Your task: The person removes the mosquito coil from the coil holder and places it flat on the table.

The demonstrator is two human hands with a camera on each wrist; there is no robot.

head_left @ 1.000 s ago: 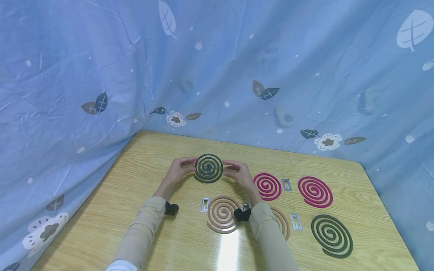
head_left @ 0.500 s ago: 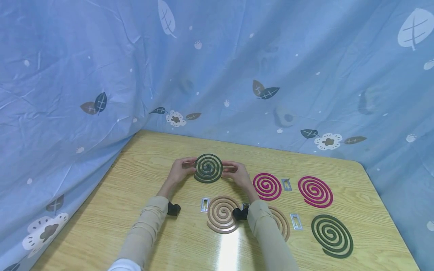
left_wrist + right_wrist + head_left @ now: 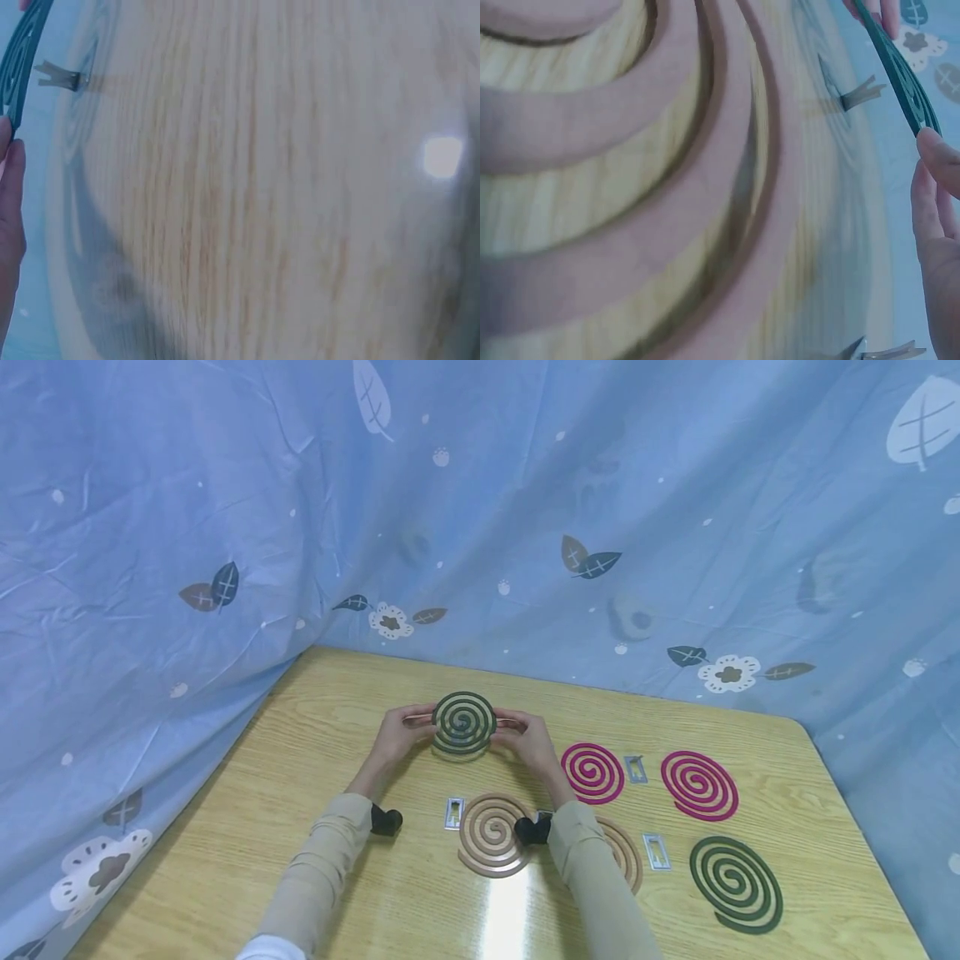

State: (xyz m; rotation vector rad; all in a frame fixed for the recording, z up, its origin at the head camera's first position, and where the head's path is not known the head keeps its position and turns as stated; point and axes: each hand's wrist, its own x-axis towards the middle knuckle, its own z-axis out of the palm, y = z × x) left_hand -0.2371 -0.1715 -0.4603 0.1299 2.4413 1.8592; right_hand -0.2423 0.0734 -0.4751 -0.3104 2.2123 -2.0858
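Note:
A dark green mosquito coil (image 3: 462, 723) is held level between both hands, over the far part of the table. My left hand (image 3: 396, 732) pinches its left edge between thumb and fingers, and my right hand (image 3: 529, 737) pinches the right edge. Both wrist views show the coil raised and slightly tilted, apart from the tabletop. Beneath it a small metal coil stand (image 3: 60, 76) stands on the table with its prongs bent up. From above, the coil's rings mostly hide this stand.
Brown coils (image 3: 495, 835) lie nearer the body, one partly under the right sleeve. Two magenta coils (image 3: 592, 773) and another green coil (image 3: 736, 885) lie to the right. Metal stands (image 3: 454, 814) are scattered among them. A blue patterned curtain (image 3: 480, 527) borders the table.
The green coil has shifted slightly up and away in the head view, and a faint curved outline now shows below its near edge. Both hands keep their hold, almost in place.

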